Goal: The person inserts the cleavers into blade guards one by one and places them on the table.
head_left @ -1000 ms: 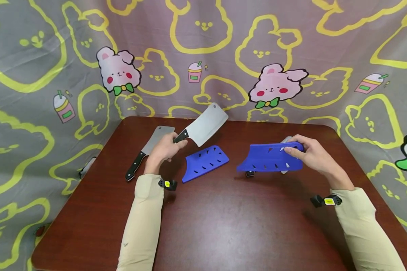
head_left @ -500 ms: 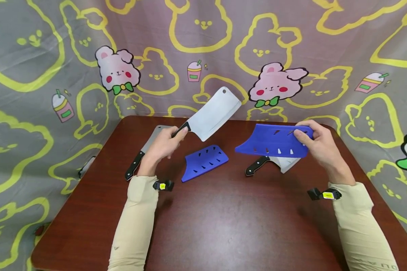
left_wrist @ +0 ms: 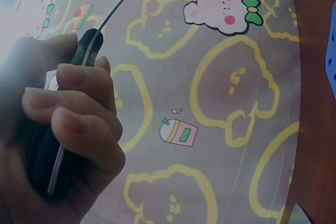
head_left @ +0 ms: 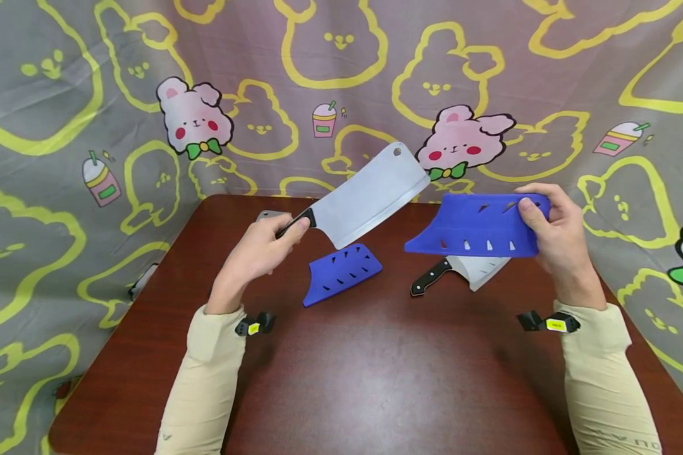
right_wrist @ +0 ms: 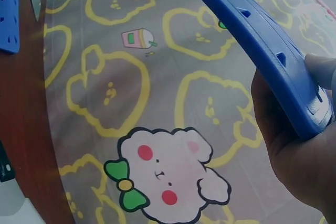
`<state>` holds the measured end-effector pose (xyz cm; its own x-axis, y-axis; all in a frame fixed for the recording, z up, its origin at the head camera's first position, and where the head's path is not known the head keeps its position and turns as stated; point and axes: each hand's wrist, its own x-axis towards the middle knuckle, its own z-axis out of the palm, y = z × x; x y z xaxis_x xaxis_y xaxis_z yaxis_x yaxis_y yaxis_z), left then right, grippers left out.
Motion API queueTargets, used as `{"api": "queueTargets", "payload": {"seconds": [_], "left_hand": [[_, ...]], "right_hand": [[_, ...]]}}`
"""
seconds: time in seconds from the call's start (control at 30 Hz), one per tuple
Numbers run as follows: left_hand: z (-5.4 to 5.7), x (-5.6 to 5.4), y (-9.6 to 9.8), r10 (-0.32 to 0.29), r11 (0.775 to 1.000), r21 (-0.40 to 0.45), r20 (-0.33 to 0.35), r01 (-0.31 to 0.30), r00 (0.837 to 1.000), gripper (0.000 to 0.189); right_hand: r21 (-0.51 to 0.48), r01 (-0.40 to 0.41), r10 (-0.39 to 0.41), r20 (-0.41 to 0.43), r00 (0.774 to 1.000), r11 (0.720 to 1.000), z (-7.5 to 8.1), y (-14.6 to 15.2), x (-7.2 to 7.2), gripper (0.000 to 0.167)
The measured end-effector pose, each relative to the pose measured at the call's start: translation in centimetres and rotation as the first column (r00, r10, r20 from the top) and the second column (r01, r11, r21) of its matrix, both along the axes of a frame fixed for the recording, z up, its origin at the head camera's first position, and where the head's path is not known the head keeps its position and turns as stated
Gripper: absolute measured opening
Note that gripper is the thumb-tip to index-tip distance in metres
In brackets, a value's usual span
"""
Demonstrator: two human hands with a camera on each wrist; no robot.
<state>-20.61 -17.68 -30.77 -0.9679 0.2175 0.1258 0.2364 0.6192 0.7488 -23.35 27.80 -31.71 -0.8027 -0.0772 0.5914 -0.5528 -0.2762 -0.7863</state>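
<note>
My left hand (head_left: 256, 249) grips the black handle of a cleaver (head_left: 372, 193), its broad blade raised and slanting up to the right. The left wrist view shows the fingers curled round that handle (left_wrist: 60, 156). Thumb and fingers of my right hand (head_left: 563, 237) pinch the right end of a blue slotted blade guard (head_left: 467, 221), held above the table with its curved, pointed end toward the raised cleaver. Below this guard lies a second cleaver (head_left: 430, 277), its blade partly covered in the head view. Another blue blade guard (head_left: 344, 272) lies flat near the middle.
Behind my left hand a third cleaver (head_left: 273, 215) lies on the dark brown table (head_left: 387, 373), mostly hidden by the hand. A patterned cloth (head_left: 250, 57) hangs along the table's back and sides.
My left hand has lifted the cleaver, its blade rising and shifting right while the hand draws slightly left. The right hand has raised the blue blade guard and moved right, uncovering the second cleaver's handle.
</note>
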Motion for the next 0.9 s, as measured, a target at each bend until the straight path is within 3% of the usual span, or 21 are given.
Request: {"api": "queueTargets", "payload": {"seconds": [0.23,0.5,0.9], "left_hand": [[0.4,0.4,0.3,-0.019,1.0,0.007,-0.029,0.019,0.999,0.048],[0.6,1.4,-0.4,-0.023,1.0,-0.006,-0.001,0.023,1.0,0.047],[0.5,1.7,-0.3,-0.099,0.995,0.006,-0.003,0.099,0.995,0.041]], "right_hand": [[-0.07,0.01,-0.013,-0.044,0.999,0.997,0.4,-0.1,-0.2,0.025],[-0.093,-0.008,0.002,-0.068,0.998,0.996,0.7,-0.3,-0.4,0.023],[-0.151,-0.071,0.063,-0.057,0.996,0.986,0.5,-0.4,-0.2,0.022]]}}
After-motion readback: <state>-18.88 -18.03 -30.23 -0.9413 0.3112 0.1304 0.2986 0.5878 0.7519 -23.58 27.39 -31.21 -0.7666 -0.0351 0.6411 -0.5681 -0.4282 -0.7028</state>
